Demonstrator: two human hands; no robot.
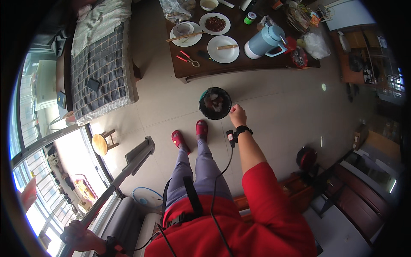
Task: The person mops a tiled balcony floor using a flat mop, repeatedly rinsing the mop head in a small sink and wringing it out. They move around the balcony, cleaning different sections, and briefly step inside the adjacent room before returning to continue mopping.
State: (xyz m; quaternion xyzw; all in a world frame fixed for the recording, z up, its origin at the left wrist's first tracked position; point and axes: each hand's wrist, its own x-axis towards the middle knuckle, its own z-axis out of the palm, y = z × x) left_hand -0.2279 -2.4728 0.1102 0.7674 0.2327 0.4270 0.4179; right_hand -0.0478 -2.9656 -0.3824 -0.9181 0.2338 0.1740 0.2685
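My left hand (77,235), at the lower left, is wrapped around the grey pole (106,192) of a long-handled floor-cleaning tool. The tool's flat grey head (141,155) is raised and points up toward the middle of the view. My right hand (238,115) has its fingers curled at the right side of a round waste bin (210,115). Whether it grips the bin's rim, I cannot tell. A black bag lines the bin, with crumpled scraps (214,102) inside. Just below the bin are my feet in red slippers (201,129).
A dark wooden table (231,69) ahead bears plates (223,57), a blue-grey thermos jug (265,41) and red-handled pliers (188,59). A bench with a checked cover (101,69) stands left, near a wooden stool (100,144). Behind on the right is a dark red round object (306,158).
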